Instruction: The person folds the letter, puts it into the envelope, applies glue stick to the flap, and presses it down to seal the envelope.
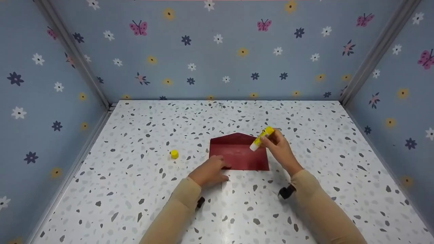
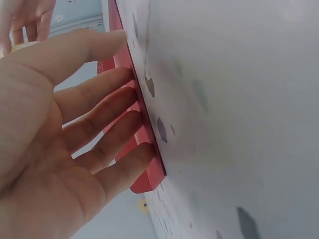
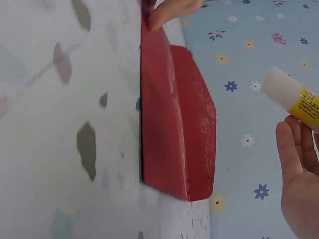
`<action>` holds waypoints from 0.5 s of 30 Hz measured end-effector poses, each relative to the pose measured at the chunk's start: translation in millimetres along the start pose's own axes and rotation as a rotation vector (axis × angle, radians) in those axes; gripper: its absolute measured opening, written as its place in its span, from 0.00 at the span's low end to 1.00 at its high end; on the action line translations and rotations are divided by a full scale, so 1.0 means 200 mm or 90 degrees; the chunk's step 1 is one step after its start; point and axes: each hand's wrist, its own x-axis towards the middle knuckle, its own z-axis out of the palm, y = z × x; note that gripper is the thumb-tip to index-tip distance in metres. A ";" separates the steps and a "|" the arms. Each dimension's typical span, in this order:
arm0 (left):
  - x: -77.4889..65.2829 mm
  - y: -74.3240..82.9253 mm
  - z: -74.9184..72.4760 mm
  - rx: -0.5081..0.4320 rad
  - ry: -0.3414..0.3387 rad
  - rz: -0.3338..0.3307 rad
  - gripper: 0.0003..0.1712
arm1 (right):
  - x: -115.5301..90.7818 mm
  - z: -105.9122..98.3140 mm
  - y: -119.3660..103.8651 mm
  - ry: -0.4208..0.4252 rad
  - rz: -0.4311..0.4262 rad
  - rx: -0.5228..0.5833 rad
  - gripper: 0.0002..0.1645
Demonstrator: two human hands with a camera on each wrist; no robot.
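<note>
Holding the uncapped glue stick (image 1: 261, 138) pinched above the envelope's (image 1: 237, 156) open flap, the right hand (image 1: 281, 150) could smear glue wide, or shift the paper if the left hand (image 1: 210, 173) (fingers spread flat on the near left corner) eases. The envelope lies mid-tabletop (image 1: 305, 203), the yellow cap (image 1: 174, 154) well apart toward the left edge.

Speckled white tabletop (image 1: 135, 189), blue flower-and-butterfly walls (image 1: 217, 57), small yellow cap (image 1: 174, 154) lying left of centre
</note>
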 end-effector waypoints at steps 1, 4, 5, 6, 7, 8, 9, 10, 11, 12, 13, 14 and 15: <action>0.00 0.00 0.00 0.009 0.000 0.008 0.27 | 0.01 0.00 0.01 -0.003 -0.007 -0.029 0.31; 0.01 -0.01 0.00 0.026 0.000 0.032 0.28 | 0.03 -0.01 0.02 -0.012 -0.023 -0.120 0.27; 0.01 -0.01 0.00 0.028 0.000 0.039 0.28 | 0.03 -0.02 0.02 -0.015 -0.029 -0.143 0.26; 0.01 -0.01 0.00 0.026 0.000 0.044 0.28 | 0.04 -0.02 0.02 -0.019 -0.032 -0.156 0.25; 0.01 -0.02 0.00 0.022 -0.003 0.043 0.28 | 0.05 -0.03 0.03 -0.022 -0.031 -0.167 0.25; 0.01 -0.02 0.00 0.015 -0.006 0.039 0.28 | 0.06 -0.03 0.03 -0.023 -0.030 -0.176 0.24; 0.01 -0.02 0.00 0.008 -0.010 0.034 0.29 | 0.06 -0.03 0.03 -0.025 -0.027 -0.187 0.23; 0.01 -0.02 0.00 0.002 -0.013 0.029 0.29 | 0.07 -0.03 0.03 -0.028 -0.027 -0.197 0.23; 0.01 -0.02 -0.01 -0.003 -0.015 0.025 0.29 | 0.07 -0.04 0.04 -0.031 -0.025 -0.205 0.23; 0.01 -0.02 0.00 -0.006 -0.016 0.021 0.30 | 0.08 -0.04 0.04 -0.034 -0.023 -0.215 0.22; 0.00 -0.02 0.00 -0.007 -0.017 0.017 0.30 | 0.08 -0.04 0.05 -0.037 -0.022 -0.224 0.22; 0.00 -0.02 0.00 -0.007 -0.016 0.015 0.30 | 0.09 -0.04 0.05 -0.041 -0.023 -0.233 0.21; 0.00 -0.02 0.00 -0.006 -0.017 0.014 0.30 | 0.09 -0.04 0.06 -0.047 -0.026 -0.243 0.21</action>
